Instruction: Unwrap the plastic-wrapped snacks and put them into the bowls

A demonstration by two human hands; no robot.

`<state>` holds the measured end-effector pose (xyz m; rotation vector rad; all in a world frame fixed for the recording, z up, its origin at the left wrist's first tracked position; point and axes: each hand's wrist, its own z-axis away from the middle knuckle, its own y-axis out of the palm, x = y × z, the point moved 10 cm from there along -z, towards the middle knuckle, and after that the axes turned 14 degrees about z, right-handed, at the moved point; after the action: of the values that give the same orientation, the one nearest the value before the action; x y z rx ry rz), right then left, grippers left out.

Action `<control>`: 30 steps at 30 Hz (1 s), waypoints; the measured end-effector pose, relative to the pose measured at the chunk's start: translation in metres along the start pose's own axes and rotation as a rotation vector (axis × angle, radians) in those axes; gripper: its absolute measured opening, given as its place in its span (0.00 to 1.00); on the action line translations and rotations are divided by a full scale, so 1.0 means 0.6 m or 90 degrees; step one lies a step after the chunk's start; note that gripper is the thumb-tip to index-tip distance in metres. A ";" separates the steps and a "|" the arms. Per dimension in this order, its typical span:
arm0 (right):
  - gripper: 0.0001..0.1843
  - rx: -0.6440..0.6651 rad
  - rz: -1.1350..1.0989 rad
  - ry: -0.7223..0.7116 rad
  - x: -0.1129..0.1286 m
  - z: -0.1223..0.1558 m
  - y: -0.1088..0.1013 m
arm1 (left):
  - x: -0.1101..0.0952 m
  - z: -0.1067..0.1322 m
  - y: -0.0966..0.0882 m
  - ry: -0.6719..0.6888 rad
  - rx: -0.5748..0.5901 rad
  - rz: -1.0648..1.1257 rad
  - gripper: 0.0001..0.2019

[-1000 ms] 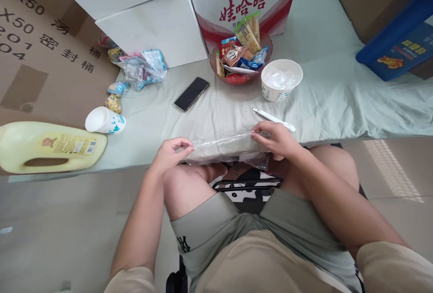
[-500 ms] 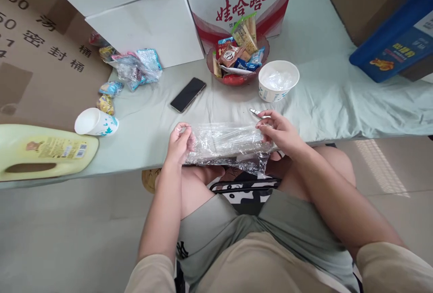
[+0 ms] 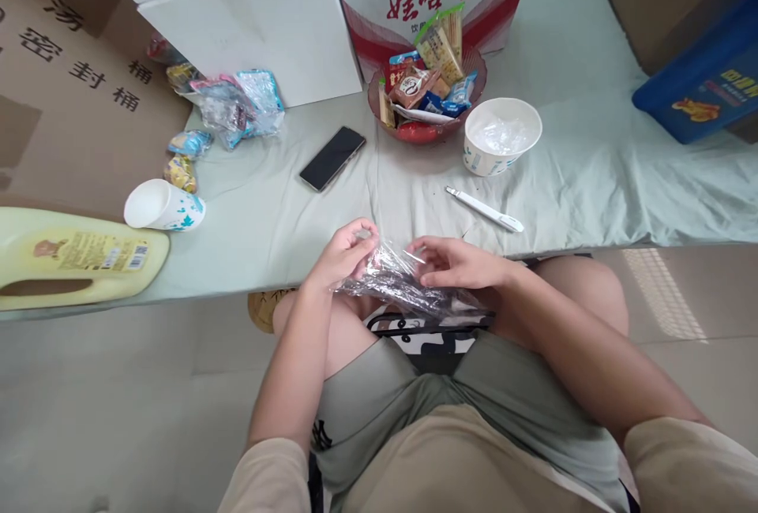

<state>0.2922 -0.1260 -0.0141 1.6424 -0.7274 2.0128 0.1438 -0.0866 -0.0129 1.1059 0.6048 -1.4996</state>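
While the left hand pinches crumpled, clear plastic film at frame centre, the right hand curls alongside (grip indeterminable).

Moved left hand right, right hand left and nearer; now close together. Bunched up clear plastic film, previously spread wide. Uncovered white pen-like tool fully.

Plastic film lies between the left hand and the right hand, at the near edge of the counter; whether it touches the counter is hard to tell. Behind, a phone lies left of a snack-filled bowl. A tub sits just right of the bowl, a pen-shaped tool before it. Far left, a cup lies behind a jug.
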 end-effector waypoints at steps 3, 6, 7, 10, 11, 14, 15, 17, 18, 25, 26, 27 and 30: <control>0.15 0.076 -0.087 0.015 0.006 0.009 0.025 | -0.020 0.018 0.033 -0.011 0.095 0.089 0.26; 0.16 0.023 -0.187 -0.018 0.017 0.017 0.007 | -0.043 0.019 0.040 0.067 0.100 0.252 0.37; 0.16 -0.022 -0.208 -0.023 0.015 0.018 -0.006 | -0.041 0.014 0.041 0.089 0.086 0.296 0.41; 0.13 -0.171 -0.215 -0.004 -0.003 0.018 -0.043 | 0.001 -0.003 0.072 0.055 0.117 0.362 0.51; 0.12 -0.206 -0.205 0.009 -0.011 0.017 -0.050 | 0.020 -0.007 0.086 0.021 0.139 0.364 0.54; 0.12 -0.251 -0.164 0.058 -0.033 0.015 -0.060 | 0.067 -0.013 0.094 -0.054 0.125 0.283 0.46; 0.12 -0.257 -0.154 0.071 -0.038 0.015 -0.061 | 0.075 -0.015 0.084 -0.059 0.086 0.237 0.40; 0.12 -0.258 -0.138 0.094 -0.045 0.018 -0.061 | 0.077 -0.016 0.056 -0.045 0.002 0.154 0.29; 0.13 -0.254 -0.133 0.102 -0.047 0.019 -0.061 | 0.073 -0.015 0.045 -0.030 -0.030 0.127 0.26; 0.28 -0.166 -0.199 -0.025 -0.003 0.032 -0.035 | 0.035 0.036 0.028 0.080 -0.022 0.094 0.22; 0.28 -0.140 -0.215 -0.056 0.006 0.034 -0.028 | 0.032 0.045 0.029 0.082 0.000 0.113 0.22; 0.26 -0.118 -0.229 -0.081 0.012 0.035 -0.023 | 0.031 0.050 0.029 0.082 0.018 0.133 0.21; 0.13 -0.143 -0.231 -0.094 0.008 0.035 -0.030 | 0.034 0.044 0.012 0.082 -0.003 0.153 0.17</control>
<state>0.3182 -0.1256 -0.0037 1.6622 -0.6261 1.5147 0.1437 -0.1201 -0.0185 1.2326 0.5418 -1.2270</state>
